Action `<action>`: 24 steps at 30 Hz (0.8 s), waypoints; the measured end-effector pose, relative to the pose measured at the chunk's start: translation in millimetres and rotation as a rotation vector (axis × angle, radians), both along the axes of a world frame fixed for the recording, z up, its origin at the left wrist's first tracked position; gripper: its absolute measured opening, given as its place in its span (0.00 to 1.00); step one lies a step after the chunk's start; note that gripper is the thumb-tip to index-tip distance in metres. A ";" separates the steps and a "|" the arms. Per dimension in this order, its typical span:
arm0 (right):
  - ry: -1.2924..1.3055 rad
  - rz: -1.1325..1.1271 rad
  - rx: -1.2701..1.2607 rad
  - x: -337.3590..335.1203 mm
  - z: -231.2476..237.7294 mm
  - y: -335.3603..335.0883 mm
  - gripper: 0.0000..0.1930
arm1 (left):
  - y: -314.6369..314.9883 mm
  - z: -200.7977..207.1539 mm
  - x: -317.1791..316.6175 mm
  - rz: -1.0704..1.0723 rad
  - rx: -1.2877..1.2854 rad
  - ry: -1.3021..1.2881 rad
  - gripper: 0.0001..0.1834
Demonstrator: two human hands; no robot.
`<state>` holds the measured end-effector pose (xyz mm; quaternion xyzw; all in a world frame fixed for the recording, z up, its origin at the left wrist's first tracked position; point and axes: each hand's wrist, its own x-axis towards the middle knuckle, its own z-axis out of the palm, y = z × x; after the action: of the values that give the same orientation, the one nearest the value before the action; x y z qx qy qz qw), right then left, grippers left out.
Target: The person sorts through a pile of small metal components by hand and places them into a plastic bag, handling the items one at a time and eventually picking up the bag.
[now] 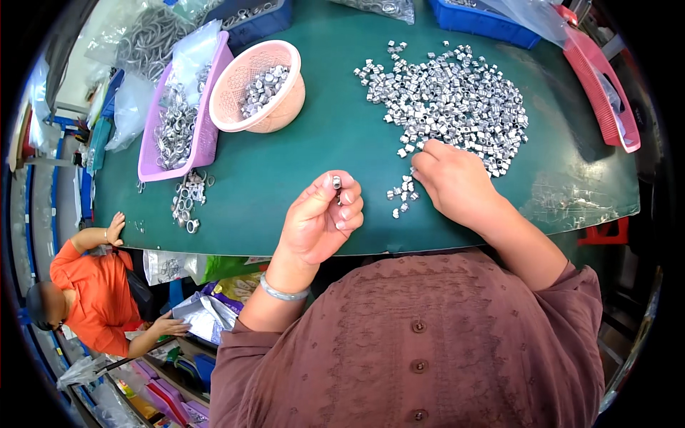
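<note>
Metal piece (337, 182), small and silver, is pinched between thumb and forefinger of the left hand (314, 221), near the middle of the view; the other fingers of this hand are curled. If one counts the clock from this middle, the right hand (460, 187) is between two and three o'clock, with its fingers bent down at the near edge of a heap of similar pieces (464, 100). Whether it pinches one, I cannot tell. The heap lies toward half past one on the green table (321, 135), and a few loose pieces (404, 194) lie between the two hands. At eleven o'clock stands a peach basket (285, 110), partly filled with metal parts; at ten, just beside it, a purple basket (207, 135). At eight, a co-worker in orange (107, 292) has one hand on the table edge.
</note>
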<state>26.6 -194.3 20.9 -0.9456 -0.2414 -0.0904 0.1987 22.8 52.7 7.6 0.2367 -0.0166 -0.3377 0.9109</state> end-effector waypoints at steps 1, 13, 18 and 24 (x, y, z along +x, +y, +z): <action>-0.013 0.001 0.006 0.0 -0.6 -0.2 0.04 | -0.1 -0.4 -0.5 -0.012 -0.026 0.007 0.12; 0.003 0.000 0.009 -5.4 -1.0 -1.6 0.05 | -4.3 3.2 -3.6 0.068 0.044 0.190 0.13; 0.001 0.002 0.002 -6.3 -1.8 -1.6 0.05 | -6.6 5.2 -5.2 0.123 0.125 0.231 0.12; -0.008 -0.004 -0.005 -7.8 -2.6 -2.3 0.05 | -8.8 6.0 -5.8 0.188 0.411 0.034 0.14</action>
<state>18.8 -196.6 18.3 -0.9462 -0.2404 -0.0940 0.1951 17.0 43.9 13.6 0.4119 0.0901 -0.2514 0.8712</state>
